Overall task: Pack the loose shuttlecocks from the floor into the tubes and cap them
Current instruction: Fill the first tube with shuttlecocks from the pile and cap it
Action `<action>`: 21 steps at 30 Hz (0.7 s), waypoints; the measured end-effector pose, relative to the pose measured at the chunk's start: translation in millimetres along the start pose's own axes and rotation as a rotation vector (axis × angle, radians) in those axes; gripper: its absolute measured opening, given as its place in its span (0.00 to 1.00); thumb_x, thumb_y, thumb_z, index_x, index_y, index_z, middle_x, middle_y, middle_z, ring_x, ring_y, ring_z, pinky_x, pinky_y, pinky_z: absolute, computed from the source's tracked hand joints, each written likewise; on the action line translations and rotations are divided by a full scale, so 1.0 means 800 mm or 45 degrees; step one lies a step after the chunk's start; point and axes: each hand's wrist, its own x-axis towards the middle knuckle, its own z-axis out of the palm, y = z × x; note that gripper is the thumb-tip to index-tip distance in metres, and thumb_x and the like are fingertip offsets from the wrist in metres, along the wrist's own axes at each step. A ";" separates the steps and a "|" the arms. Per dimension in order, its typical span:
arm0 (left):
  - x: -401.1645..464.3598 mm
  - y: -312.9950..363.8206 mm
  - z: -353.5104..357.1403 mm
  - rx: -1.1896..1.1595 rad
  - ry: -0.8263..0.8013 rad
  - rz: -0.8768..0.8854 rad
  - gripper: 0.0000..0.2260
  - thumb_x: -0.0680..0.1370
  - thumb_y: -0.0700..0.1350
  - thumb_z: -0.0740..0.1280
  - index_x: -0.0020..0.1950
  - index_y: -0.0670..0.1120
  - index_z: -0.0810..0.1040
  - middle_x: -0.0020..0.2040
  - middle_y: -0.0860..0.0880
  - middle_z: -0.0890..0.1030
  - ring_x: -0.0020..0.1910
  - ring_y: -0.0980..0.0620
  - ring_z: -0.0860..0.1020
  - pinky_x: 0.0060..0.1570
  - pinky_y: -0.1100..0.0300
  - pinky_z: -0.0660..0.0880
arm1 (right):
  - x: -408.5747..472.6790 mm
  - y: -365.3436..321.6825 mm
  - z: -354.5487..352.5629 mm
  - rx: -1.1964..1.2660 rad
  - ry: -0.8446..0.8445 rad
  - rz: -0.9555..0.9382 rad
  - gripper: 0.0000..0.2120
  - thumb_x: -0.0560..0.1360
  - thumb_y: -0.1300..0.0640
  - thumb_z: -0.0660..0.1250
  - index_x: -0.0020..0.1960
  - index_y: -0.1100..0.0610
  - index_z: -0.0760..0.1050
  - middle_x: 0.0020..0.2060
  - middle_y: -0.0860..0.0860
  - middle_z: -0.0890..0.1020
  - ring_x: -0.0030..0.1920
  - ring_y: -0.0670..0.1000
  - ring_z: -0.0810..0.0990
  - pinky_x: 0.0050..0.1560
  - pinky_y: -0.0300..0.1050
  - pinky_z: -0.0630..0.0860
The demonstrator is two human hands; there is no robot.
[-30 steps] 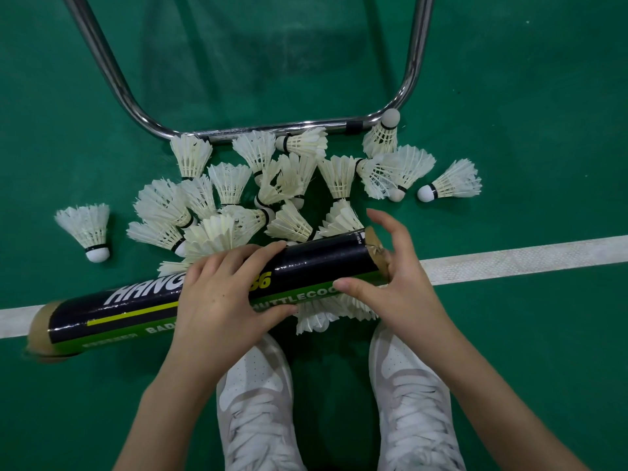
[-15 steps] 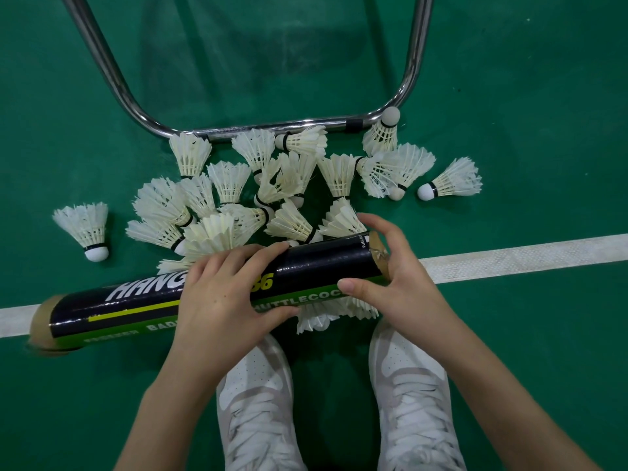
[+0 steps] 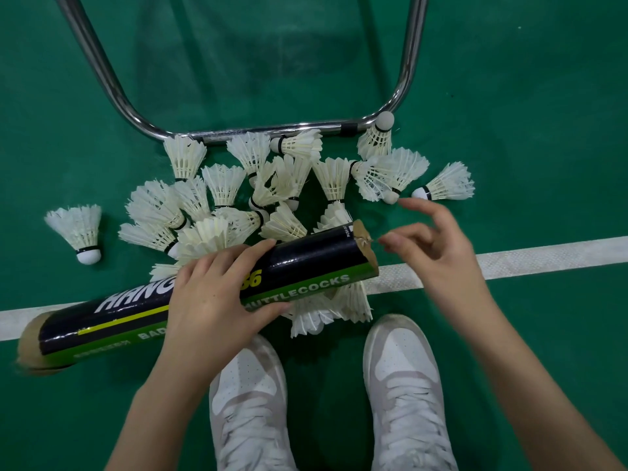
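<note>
A long black and green shuttlecock tube lies nearly level above the floor, its right end open with feather tips just showing. My left hand grips it round the middle. My right hand hovers just right of the open end, fingers loosely curled, holding nothing. Several loose white shuttlecocks lie piled on the green floor beyond the tube. One stands apart at the left, another at the right. A few more lie under the tube near my shoes.
A bent chrome tube frame rests on the floor just behind the pile. A white court line crosses the floor left to right. My two white shoes stand below the tube.
My right hand has let go of the tube's open end and drawn back to the right. The left hand keeps its grip on the tube, which has barely moved.
</note>
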 end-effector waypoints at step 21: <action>-0.001 0.000 -0.001 -0.003 0.005 0.005 0.33 0.66 0.69 0.58 0.68 0.56 0.69 0.58 0.51 0.78 0.56 0.47 0.76 0.56 0.49 0.69 | 0.117 0.083 -0.087 -0.426 0.528 0.292 0.22 0.73 0.56 0.69 0.64 0.60 0.69 0.56 0.53 0.76 0.55 0.51 0.75 0.60 0.45 0.70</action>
